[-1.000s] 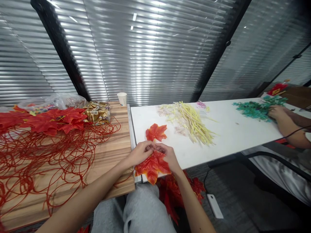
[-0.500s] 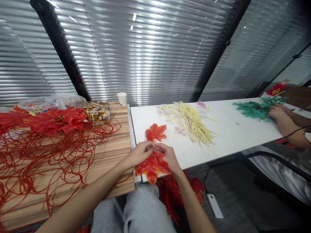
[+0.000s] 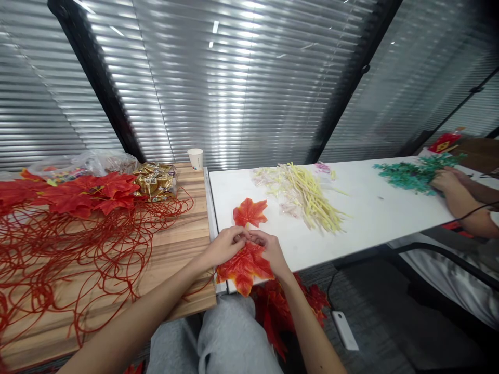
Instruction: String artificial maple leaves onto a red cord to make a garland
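My left hand point(image 3: 227, 244) and my right hand point(image 3: 274, 253) meet at the near end of the white table, fingertips pinched together at the stem end of a red artificial maple leaf point(image 3: 245, 270). The leaf spreads below my fingers, orange-yellow at its edges, its tip over the table edge. Just beyond my fingertips lies a second red maple leaf point(image 3: 250, 212) on the white surface. A thin red cord point(image 3: 199, 289) runs from the wooden table toward the held leaf; my fingers hide the small details of the grip.
Tangled red cords point(image 3: 97, 249) spread across the wooden table point(image 3: 187, 239), with red leaves point(image 3: 93, 193), gold packets point(image 3: 156, 182) and a paper cup point(image 3: 195, 159) behind. Yellow strips point(image 3: 312, 200) lie on the white table point(image 3: 366, 218). At right, another person's hand point(image 3: 446, 179) touches green foliage point(image 3: 409, 175).
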A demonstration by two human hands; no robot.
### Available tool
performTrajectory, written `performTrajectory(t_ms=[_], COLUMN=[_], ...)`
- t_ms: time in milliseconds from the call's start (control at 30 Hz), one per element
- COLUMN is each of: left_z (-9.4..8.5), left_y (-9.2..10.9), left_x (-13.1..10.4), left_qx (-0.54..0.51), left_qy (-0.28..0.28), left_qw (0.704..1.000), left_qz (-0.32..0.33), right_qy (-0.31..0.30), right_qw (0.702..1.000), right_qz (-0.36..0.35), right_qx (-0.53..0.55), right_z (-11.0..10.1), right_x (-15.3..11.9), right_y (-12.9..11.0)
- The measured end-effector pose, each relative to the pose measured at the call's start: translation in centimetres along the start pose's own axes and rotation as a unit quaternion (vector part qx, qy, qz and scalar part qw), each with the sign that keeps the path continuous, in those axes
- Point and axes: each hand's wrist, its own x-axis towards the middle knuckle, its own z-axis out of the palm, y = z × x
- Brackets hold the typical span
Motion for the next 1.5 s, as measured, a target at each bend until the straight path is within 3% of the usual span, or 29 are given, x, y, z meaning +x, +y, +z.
performTrajectory(t_ms=[1500], left_z=[0.11], left_y=[-0.02], left_x=[-0.13], left_qx=[0.007], left_qy=[0.005], left_qw=[1.0], left_qz=[0.007], right_qy=[-0.001], right_qw=[1.0], right_qz=[0.002], right_qx=[-0.004], right_z=[0.01], right_x=[-0.05], right_y=[0.04])
